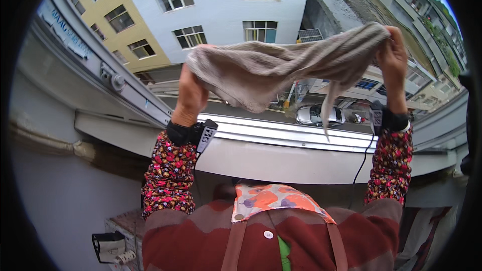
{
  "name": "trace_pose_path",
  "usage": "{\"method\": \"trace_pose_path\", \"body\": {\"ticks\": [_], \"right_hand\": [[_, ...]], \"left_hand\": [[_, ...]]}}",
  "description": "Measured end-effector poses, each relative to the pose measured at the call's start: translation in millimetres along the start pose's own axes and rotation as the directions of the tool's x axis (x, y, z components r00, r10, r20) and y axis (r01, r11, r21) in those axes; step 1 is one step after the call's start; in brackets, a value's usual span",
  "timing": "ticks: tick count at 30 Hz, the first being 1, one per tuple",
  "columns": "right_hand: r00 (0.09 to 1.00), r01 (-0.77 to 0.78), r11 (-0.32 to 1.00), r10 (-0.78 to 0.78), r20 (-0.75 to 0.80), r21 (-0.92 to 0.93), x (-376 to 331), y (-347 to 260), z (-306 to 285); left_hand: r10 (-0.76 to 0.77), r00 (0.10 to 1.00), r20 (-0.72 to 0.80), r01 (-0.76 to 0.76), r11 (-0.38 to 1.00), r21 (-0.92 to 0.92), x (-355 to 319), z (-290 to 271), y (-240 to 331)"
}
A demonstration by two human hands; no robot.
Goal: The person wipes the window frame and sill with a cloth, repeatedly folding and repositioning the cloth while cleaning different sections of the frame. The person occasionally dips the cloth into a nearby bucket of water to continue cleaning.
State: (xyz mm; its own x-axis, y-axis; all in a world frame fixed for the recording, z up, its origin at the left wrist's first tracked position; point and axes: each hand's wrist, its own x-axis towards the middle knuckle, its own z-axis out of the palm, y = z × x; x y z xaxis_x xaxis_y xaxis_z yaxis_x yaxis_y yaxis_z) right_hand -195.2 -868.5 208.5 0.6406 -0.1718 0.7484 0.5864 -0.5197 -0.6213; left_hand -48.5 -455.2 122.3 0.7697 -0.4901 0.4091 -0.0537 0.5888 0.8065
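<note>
A grey-beige cloth (pixel 281 70) stretches between my two raised hands, out past the window sill and above the street. My left hand (pixel 191 95) is closed on its left end, with the fingers partly hidden behind the fabric. At the upper right, my right hand (pixel 394 55) grips the other end. The middle of the cloth sags in folds, and a thin strip hangs down near its right side. Both of my arms are stretched forward over the sill.
The white window sill (pixel 281 163) and metal sliding track (pixel 286 133) run below my forearms. A window frame (pixel 75 55) with a round latch slants along the left. Far below, a silver car (pixel 320 115) stands on the street. A cable (pixel 362 163) hangs from my right wrist.
</note>
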Motion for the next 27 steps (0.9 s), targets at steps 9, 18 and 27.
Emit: {"method": "trace_pose_path", "body": {"ticks": [9, 18, 27], "right_hand": [[0.937, 0.185, 0.97, -0.223, 0.269, 0.159, -31, -101, 123], [0.509, 0.185, 0.939, 0.163, 0.846, -0.292, -59, -56, 277], [0.33, -0.375, 0.924, 0.205, 0.921, -0.071, -96, -35, 302]], "left_hand": [[-0.217, 0.871, 0.44, 0.23, 0.973, 0.026, -124, 120, -39], [-0.319, 0.856, -0.407, 0.346, 0.938, -0.009, -219, 40, -33], [-0.239, 0.809, -0.537, 0.082, 0.95, -0.3, -264, -5, -16]]}}
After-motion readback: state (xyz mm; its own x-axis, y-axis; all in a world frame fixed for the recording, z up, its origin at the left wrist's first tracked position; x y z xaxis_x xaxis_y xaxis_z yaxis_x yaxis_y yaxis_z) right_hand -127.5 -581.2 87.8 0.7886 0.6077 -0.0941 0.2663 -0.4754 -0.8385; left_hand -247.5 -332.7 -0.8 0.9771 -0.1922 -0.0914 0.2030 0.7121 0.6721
